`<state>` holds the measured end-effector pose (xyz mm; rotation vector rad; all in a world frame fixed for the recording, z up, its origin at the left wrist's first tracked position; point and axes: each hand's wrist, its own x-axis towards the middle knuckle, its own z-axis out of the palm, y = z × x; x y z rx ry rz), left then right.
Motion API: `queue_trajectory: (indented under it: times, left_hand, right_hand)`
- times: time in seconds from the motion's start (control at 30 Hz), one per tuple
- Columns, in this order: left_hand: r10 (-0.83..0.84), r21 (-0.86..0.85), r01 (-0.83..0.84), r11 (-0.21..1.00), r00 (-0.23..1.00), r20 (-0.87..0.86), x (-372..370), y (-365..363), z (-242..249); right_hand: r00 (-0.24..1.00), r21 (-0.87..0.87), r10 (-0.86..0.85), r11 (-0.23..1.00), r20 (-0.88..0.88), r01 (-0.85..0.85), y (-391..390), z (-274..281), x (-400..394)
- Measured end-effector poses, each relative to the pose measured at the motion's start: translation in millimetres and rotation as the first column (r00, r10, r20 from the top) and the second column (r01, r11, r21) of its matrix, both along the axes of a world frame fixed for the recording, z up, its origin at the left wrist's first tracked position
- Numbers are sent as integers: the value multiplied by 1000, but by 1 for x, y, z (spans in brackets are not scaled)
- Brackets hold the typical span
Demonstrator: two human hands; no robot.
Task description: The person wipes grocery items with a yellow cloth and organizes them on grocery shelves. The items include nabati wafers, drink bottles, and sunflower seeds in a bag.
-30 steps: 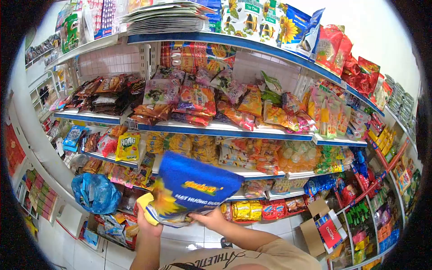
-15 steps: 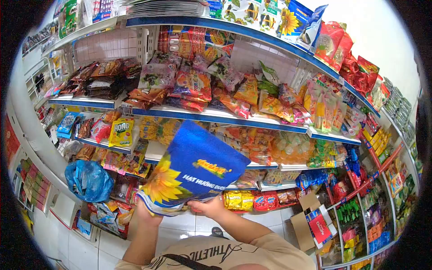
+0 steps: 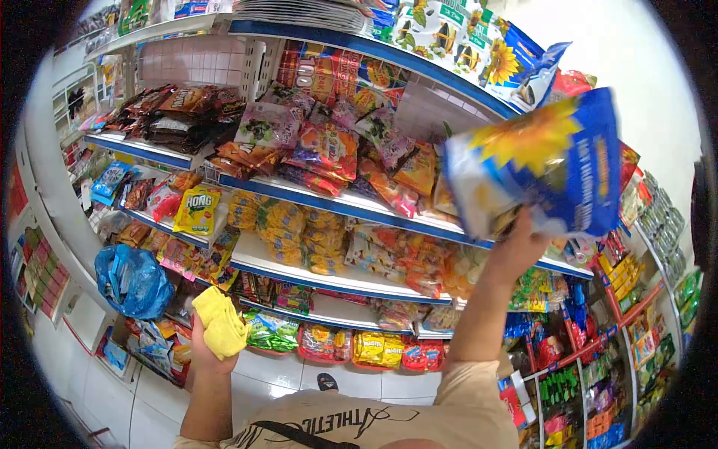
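My right hand (image 3: 523,238) is raised toward the upper right, gripping the lower part of a blue bag of sunflower seeds (image 3: 596,161). The bag is tilted, with a large yellow sunflower on it, and somewhat blurred. It hangs in front of the middle and upper shelves. At the lower left, my left hand (image 3: 212,358) holds a folded yellow cloth (image 3: 222,323), with the fingers mostly hidden behind it. On the top shelf stand similar sunflower seed bags (image 3: 516,63), blue and white.
The middle shelf (image 3: 314,196) carries heaped candy bags (image 3: 321,150). A blue plastic bag (image 3: 134,283) hangs at the left beside a yellow packet (image 3: 197,212). Divided snack racks (image 3: 598,344) line the right side. Red and yellow packs (image 3: 378,349) sit along the bottom shelf.
The sunflower seed bag has gone from both hands at the centre to my right hand alone, up and to the right. My left hand has left the bag, and the yellow cloth now shows in it.
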<state>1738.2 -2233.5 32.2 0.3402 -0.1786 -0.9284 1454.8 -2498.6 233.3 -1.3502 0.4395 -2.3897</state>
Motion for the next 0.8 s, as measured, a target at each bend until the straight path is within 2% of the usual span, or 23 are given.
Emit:
queue_trajectory:
  times: [0.07,0.2,0.3,0.4,0.43,0.53,0.57,0.67,0.73,0.8]
  left_hand:
    - [22,13,-22,1000,1000,-7,-5,-2,6]
    - [105,46,-104,994,994,-14,-5,-7,7]
    - [169,57,-167,984,986,-19,-10,-10,6]
    - [232,144,-221,965,970,-72,-24,-10,10]
    - [306,144,-287,947,943,-128,-9,-10,-33]
    - [220,161,-220,962,975,17,-13,-3,-42]
    - [245,173,-239,956,969,-19,-12,-6,-45]
    - [336,171,-344,923,939,73,-13,-15,-45]
    - [359,183,-349,919,933,-21,-14,-15,-48]
    - [335,171,-320,932,940,-64,-15,-15,-53]
  right_hand:
    - [971,4,-231,973,-61,231,-27,52,-11]
    - [833,-353,-537,811,-133,467,-74,136,-3]
    - [526,-345,-797,604,-298,719,-118,169,4]
    - [305,-307,-821,485,-483,818,-147,184,30]
    - [272,-282,-782,489,-561,825,-158,189,38]
    - [241,-223,-696,505,-676,834,-172,207,52]
    - [163,-229,-676,451,-719,862,-177,210,57]
    - [155,-223,-685,429,-712,875,-190,209,70]
    - [172,-228,-686,451,-707,863,-193,210,76]
    - [197,-336,-764,479,-614,811,-196,208,82]
